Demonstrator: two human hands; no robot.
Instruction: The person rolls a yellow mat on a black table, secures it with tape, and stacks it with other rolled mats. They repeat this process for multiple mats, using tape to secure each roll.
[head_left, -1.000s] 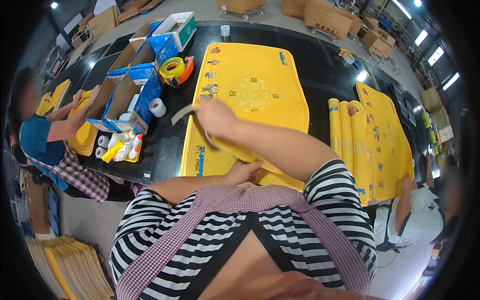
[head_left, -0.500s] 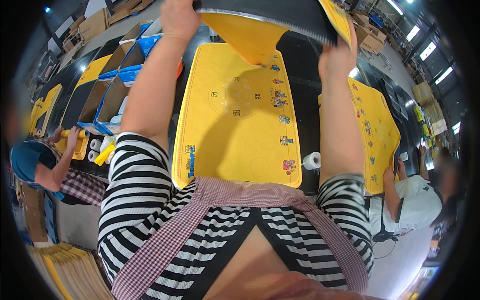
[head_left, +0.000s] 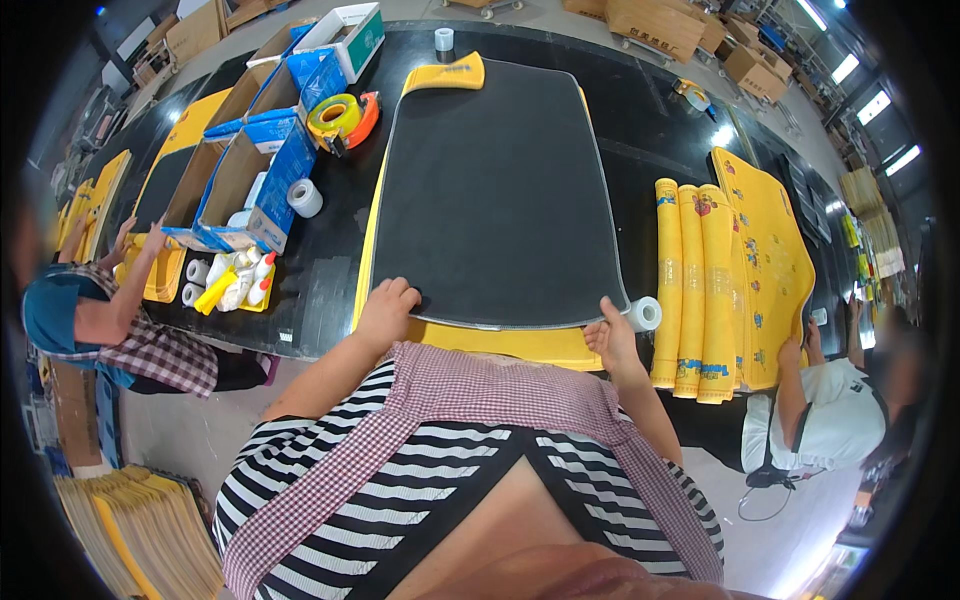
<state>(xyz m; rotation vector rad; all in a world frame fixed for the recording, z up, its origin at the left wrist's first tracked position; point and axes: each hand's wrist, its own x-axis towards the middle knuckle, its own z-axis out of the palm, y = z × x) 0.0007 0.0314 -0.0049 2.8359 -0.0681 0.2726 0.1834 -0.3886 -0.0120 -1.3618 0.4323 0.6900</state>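
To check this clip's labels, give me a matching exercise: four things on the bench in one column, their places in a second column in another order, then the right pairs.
Things
1. black mat
2. tape dispenser
3. rolled mats
4. glue bottles

Places
A. in a yellow tray at the bench's near left edge
B. right of the black mat, side by side
C. lying on a yellow mat, both hands at its near edge
D. left of the black mat's far end, by the blue boxes

Pairs: 1-C, 2-D, 3-B, 4-A
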